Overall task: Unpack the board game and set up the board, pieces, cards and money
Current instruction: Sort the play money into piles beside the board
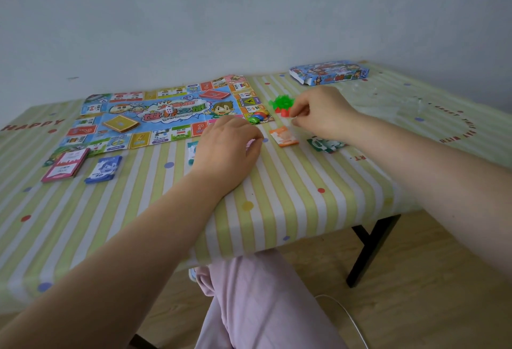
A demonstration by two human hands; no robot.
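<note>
Board (166, 110) lies unfolded, colourful, die at centre; left hand (227, 143) curled, grip unclear; right hand (321, 112) likewise.

Colourful board (166, 110) unfolded flat on the striped bench (291, 188), white die (169, 109) at its centre, card decks (65, 166) front-left, green houses (280, 101) heaped off its right edge, orange money (284, 135) just nearer, blue box (328, 72) far right.

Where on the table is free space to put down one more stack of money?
Bare cloth lies near the front edge of the table, below the pink cards and blue stack. It is crowded beside the board, around the orange stack and both hands.
</note>
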